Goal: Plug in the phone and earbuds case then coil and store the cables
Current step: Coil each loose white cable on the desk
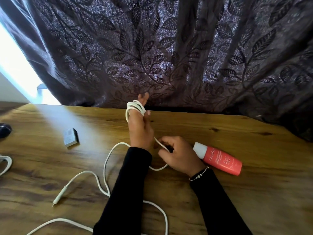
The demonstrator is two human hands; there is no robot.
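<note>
At the far left edge of the wooden table (237, 192) sits a dark rounded thing (5, 131), too cropped to identify, and below it a loop of a second white cable (7, 164) runs out of view. Further right lies a small grey box (71, 137), flat on the wood. A long white cable (105, 168) snakes across the near part of the table, its plug end (59, 196) lying free near the left. The cable passes behind the left sleeve (128, 184) and rises to the left hand (139, 131), which is held upright with fingers spread; several turns are wound around its fingers (136, 107). Just right, the right hand (177, 155) pinches the same cable between thumb and fingertips, low over the table. A bracelet (199, 174) circles that wrist. Beside the right hand lies a red bottle (220, 161) with a white cap. A dark leaf-patterned curtain (169, 48) hangs behind the table.
</note>
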